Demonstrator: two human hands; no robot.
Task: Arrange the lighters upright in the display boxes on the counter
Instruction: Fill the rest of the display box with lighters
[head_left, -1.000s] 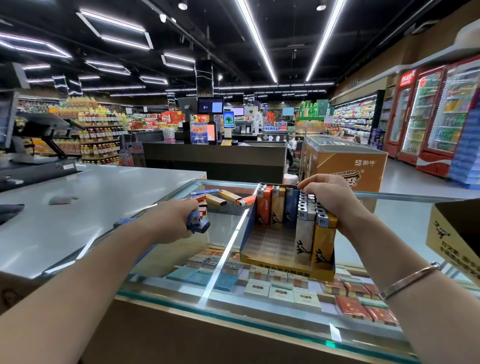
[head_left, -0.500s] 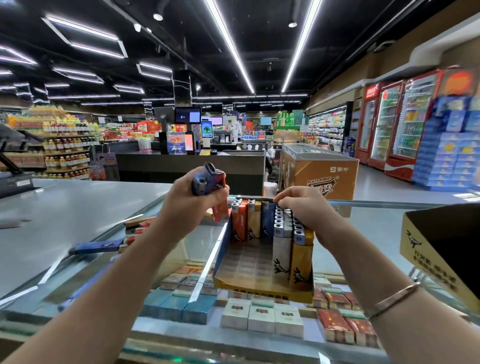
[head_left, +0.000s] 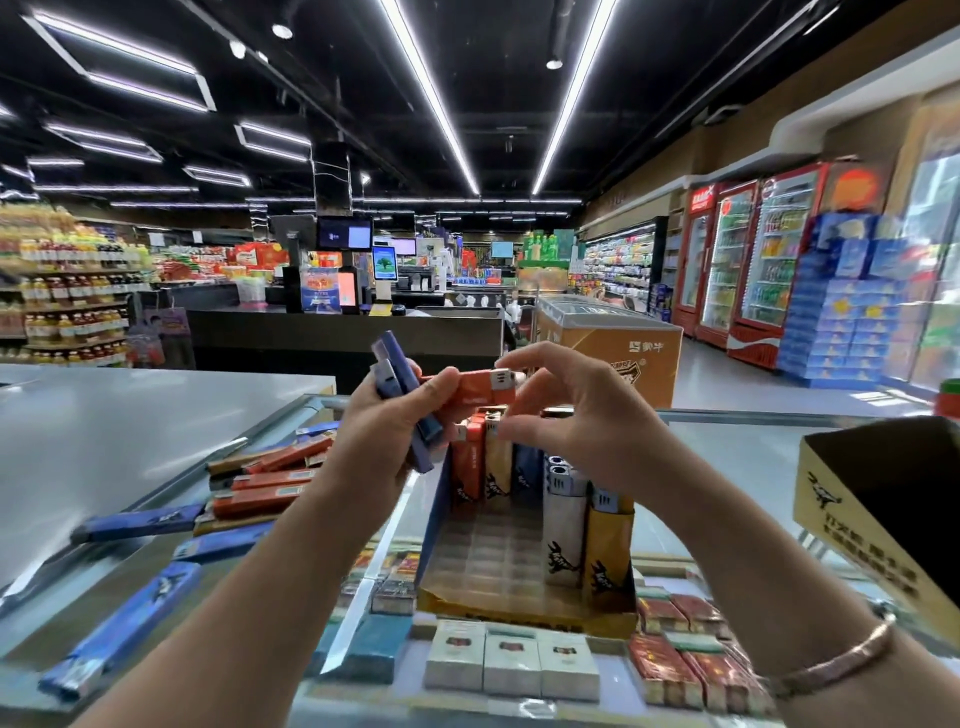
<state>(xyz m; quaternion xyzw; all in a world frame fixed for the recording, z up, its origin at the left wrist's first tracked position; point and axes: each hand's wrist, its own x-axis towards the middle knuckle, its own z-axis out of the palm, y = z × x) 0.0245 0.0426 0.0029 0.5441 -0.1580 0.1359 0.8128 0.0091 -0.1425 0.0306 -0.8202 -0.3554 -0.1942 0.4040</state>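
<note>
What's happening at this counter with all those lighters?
A person is filling a display box with lighters. The left hand grips a few blue lighters and an orange lighter, while the right hand reaches in to take the orange one. More loose lighters lie flat on the glass counter; the box is partly filled.

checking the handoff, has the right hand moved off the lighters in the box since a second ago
Yes. The right hand has lifted off the upright lighters in the display box and now sits above its back row, fingers at the orange lighter held by the left hand.
</note>
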